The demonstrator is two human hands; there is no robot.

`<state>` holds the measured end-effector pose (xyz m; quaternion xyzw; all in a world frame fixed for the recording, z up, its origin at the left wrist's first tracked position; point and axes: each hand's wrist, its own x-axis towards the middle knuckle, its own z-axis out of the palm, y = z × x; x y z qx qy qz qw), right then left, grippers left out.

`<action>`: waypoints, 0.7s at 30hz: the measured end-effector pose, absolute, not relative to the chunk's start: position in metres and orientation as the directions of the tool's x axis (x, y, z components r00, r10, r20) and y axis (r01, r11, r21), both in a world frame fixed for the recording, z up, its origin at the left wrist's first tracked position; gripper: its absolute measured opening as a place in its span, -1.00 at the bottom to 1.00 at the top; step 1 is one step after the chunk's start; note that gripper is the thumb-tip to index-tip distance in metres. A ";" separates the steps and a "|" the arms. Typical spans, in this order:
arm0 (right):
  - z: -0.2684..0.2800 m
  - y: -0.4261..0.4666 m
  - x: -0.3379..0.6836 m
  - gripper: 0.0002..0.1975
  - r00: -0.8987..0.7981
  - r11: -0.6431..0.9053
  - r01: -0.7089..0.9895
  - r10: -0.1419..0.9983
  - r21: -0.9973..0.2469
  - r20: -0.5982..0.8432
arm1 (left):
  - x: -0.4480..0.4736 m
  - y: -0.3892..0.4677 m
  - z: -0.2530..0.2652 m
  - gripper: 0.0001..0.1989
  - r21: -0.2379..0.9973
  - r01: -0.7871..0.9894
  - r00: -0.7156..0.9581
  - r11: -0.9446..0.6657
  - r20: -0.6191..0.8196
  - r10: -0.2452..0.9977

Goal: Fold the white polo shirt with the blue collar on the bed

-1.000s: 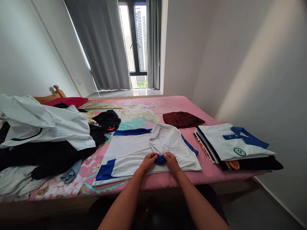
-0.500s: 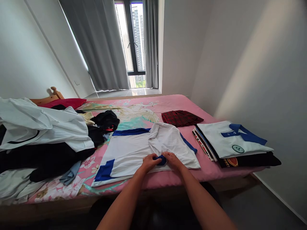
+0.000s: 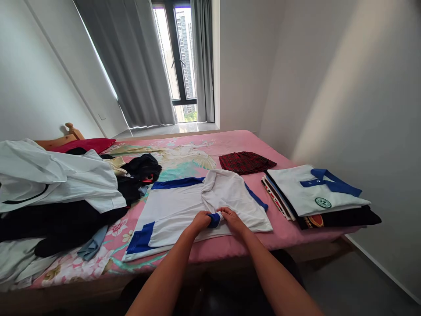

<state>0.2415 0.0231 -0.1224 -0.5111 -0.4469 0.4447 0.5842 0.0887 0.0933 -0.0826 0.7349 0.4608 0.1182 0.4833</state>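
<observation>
A white shirt with blue panels (image 3: 177,204) lies spread out on the bed in front of me, one part of it folded over toward its middle. At its near side, my left hand (image 3: 200,220) pinches the shirt's blue-edged fabric. My right hand (image 3: 232,219) grips the same bit of cloth from the other side, fingers closed. Between the two hands a small blue patch of the shirt shows. What lies beneath my fingertips is hidden.
Loose clothes in white and black (image 3: 88,180) are heaped at the left. A stack of folded shirts (image 3: 289,186) stands at the right edge of the bed. A red plaid skirt (image 3: 246,162) lies beyond the shirt. Pink bedding (image 3: 237,138) covers the bed.
Both hands have shifted slightly left in view and still pinch the shirt. More of the blue cloth shows between them. The whole view has turned a little.
</observation>
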 end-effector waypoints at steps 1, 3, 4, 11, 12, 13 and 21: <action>-0.123 0.024 0.241 -0.69 0.208 0.083 -0.050 0.976 -0.995 0.071 | 0.089 0.093 -0.081 -0.87 0.828 0.554 0.552 -0.092 -0.282 0.785; -0.124 0.025 0.239 -0.70 0.216 0.090 -0.019 0.973 -0.996 0.084 | 0.091 0.093 -0.078 -0.90 0.840 0.538 0.555 -0.067 -0.294 0.778; -0.124 0.025 0.239 -0.69 0.218 0.099 -0.003 0.971 -0.995 0.096 | 0.092 0.094 -0.077 -0.91 0.842 0.536 0.550 -0.053 -0.301 0.779; -0.129 0.027 0.236 -0.70 0.176 0.169 0.108 0.967 -0.980 0.186 | 0.078 0.109 -0.065 -0.84 0.828 0.557 0.513 0.064 -0.403 0.758; -0.130 0.027 0.235 -0.72 0.174 0.172 0.119 0.966 -0.978 0.191 | 0.075 0.111 -0.063 -0.85 0.828 0.557 0.511 0.067 -0.406 0.758; -0.130 0.027 0.235 -0.75 0.175 0.174 0.130 0.965 -0.976 0.195 | 0.072 0.112 -0.062 -0.86 0.829 0.556 0.511 0.064 -0.401 0.760; -0.133 0.029 0.234 -0.75 0.209 0.151 0.192 0.959 -0.970 0.191 | 0.054 0.099 -0.073 -0.77 0.886 0.434 0.439 -0.161 -0.051 0.897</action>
